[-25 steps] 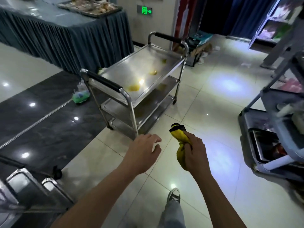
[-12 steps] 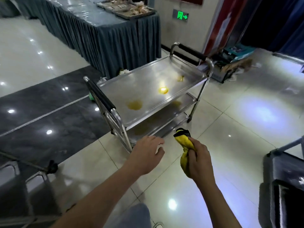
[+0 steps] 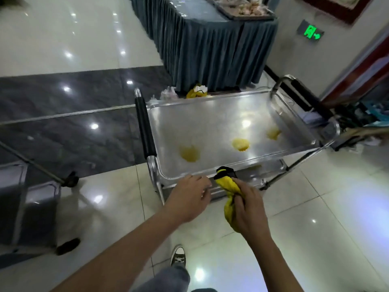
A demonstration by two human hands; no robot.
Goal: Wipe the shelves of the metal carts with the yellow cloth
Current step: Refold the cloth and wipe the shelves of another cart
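A steel cart (image 3: 210, 114) with black handles at both ends stands right in front of me. Its top shelf carries three yellow smears (image 3: 240, 144). Lower shelves show under the near rim. My right hand (image 3: 247, 209) grips a bunched yellow cloth (image 3: 228, 187) with a black edge, just short of the cart's near rim. My left hand (image 3: 189, 199) hovers beside it with fingers loosely spread, holding nothing, close to the rim.
A blue-skirted table (image 3: 210, 49) stands behind the cart, with yellow and white bags (image 3: 196, 92) at its foot. Another metal cart (image 3: 29, 209) is at the lower left. Clutter (image 3: 362, 121) lies at the right. My shoe (image 3: 178, 255) is on the tiled floor.
I have walked up to the cart, which now fills the middle of the view. Both hands have come close to its near rim, and the cloth stays in my right hand.
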